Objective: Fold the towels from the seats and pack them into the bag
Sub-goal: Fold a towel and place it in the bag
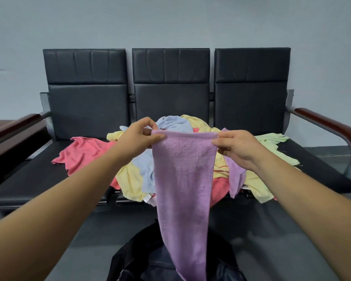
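A purple towel (182, 179) hangs in front of me, held up by its top edge. My left hand (139, 137) pinches the towel's top left corner and my right hand (234, 146) pinches the top right one. Its lower end dangles over a black bag (138, 258) on the floor at the bottom centre. Behind it, a heap of towels (134, 179) in yellow, light blue and pink lies on the middle seat. A pink towel (83, 153) is spread on the left seat and a light green towel (272, 145) on the right seat.
A black three-seat bench (170, 78) with dark wooden armrests (330, 126) stands against a pale wall. Grey floor lies between me and the bench.
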`<action>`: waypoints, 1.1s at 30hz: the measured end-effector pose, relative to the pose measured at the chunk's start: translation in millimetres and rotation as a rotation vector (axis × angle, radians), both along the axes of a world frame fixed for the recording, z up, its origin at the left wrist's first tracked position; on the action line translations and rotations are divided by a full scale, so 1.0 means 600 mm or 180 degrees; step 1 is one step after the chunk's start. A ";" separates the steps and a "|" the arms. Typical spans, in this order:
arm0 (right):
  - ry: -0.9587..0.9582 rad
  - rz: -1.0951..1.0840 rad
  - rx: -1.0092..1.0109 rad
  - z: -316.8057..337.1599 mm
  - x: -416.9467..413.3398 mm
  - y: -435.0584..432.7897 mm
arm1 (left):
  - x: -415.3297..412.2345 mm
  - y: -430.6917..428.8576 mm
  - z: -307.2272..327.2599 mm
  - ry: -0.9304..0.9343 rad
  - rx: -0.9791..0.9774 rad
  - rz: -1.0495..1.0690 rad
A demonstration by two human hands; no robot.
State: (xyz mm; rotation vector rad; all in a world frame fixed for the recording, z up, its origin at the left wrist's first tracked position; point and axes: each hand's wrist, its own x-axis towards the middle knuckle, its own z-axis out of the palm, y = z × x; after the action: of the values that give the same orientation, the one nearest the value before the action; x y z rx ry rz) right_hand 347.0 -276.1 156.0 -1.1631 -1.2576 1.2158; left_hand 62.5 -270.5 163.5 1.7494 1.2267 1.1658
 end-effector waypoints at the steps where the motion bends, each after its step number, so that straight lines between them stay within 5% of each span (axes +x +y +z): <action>1: 0.0105 0.0102 -0.0128 -0.002 -0.001 0.000 | 0.002 0.000 -0.003 -0.0115 0.0004 0.0024; 10: 0.0961 0.0475 -0.0203 -0.010 -0.038 0.006 | 0.006 0.011 -0.026 -0.0380 -0.0062 0.0137; 17: 0.0321 0.0251 0.0125 0.022 -0.060 0.022 | -0.001 0.029 -0.003 -0.0169 0.0378 0.0409; 21: 0.0381 0.0760 0.0120 0.043 -0.063 0.021 | 0.004 0.036 0.017 -0.0162 0.0510 0.0501; 26: -0.1014 0.0624 0.0324 0.061 -0.074 0.021 | 0.010 0.027 0.024 -0.0515 0.0288 0.0293; 29: -0.0093 0.0530 0.0010 0.078 -0.076 0.030 | 0.011 0.012 -0.004 -0.1120 -0.0035 -0.0190; 33: 0.0666 0.0687 -0.0480 0.096 -0.071 0.036 | 0.012 -0.010 -0.101 0.0081 -0.1011 -0.0422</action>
State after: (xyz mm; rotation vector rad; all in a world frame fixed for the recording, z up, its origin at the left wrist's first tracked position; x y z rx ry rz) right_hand 304.3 -254.7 213.4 -0.9940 -1.1702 1.5732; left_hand 69.6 -276.6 103.1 1.5828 1.2161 0.8242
